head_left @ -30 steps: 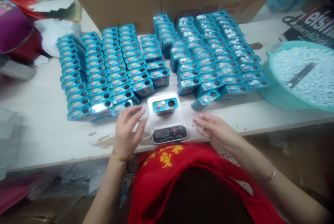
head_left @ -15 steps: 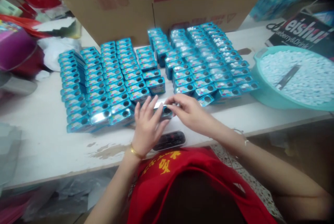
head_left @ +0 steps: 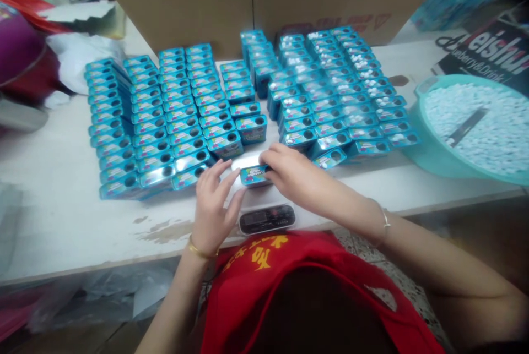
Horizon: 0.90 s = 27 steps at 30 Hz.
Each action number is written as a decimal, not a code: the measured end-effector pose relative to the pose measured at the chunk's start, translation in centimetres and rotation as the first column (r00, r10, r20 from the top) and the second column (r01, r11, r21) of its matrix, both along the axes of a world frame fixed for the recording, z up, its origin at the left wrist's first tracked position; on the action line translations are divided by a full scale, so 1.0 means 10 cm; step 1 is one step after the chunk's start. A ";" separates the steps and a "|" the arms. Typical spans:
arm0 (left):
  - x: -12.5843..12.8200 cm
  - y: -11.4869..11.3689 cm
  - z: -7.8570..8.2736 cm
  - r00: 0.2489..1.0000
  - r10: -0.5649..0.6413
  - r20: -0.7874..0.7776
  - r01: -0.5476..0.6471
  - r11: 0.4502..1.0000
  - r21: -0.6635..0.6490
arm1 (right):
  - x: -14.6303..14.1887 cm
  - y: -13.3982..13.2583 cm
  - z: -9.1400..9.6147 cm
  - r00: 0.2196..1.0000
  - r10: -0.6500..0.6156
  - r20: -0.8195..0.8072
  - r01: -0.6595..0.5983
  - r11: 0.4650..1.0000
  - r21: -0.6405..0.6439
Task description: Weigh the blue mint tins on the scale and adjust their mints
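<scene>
A small blue tin (head_left: 253, 175) with a printed top sits on the pale platform of a digital scale (head_left: 266, 219), whose dark display faces me. My right hand (head_left: 294, 177) has its fingers curled over the tin's right end, hiding that end. Just left of the tin, my left hand (head_left: 214, 200) is open, thumb and fingers apart, holding nothing. Several rows of similar blue tins (head_left: 182, 128) with dark round holes in their tops stand behind and to the left. In the right-hand block of tins (head_left: 330, 95), white pieces lie on many tops.
At the right, a turquoise basin (head_left: 430, 150) holds many small white pieces, with a flat metal strip (head_left: 467, 127) lying on them. A big cardboard box (head_left: 215, 7) stands behind the tins. White plastic bags (head_left: 82, 62) and a purple container (head_left: 19, 51) are at the left.
My left hand has drawn back left from the tin and opened wider. My right hand has closed over the tin's right end, covering its hole. The view has shifted slightly.
</scene>
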<state>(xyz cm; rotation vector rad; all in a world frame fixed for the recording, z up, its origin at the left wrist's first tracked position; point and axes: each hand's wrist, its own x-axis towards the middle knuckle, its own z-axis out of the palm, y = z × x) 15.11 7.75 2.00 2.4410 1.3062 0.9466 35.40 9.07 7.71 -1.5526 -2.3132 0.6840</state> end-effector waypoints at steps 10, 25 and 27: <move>-0.09 -0.03 -0.03 0.999 0.044 0.029 -0.043 0.999 -0.033 | -0.05 0.02 0.01 0.991 -0.037 -0.131 0.046 0.997 0.064; -0.10 -0.05 0.02 0.998 0.039 0.056 -0.037 0.998 -0.041 | 0.13 -0.21 0.09 0.873 -0.070 -0.483 0.253 0.912 0.324; -0.11 -0.05 0.03 0.997 0.048 0.064 -0.045 0.998 -0.042 | 0.20 -0.37 0.06 0.841 -0.158 -0.517 0.348 0.891 0.292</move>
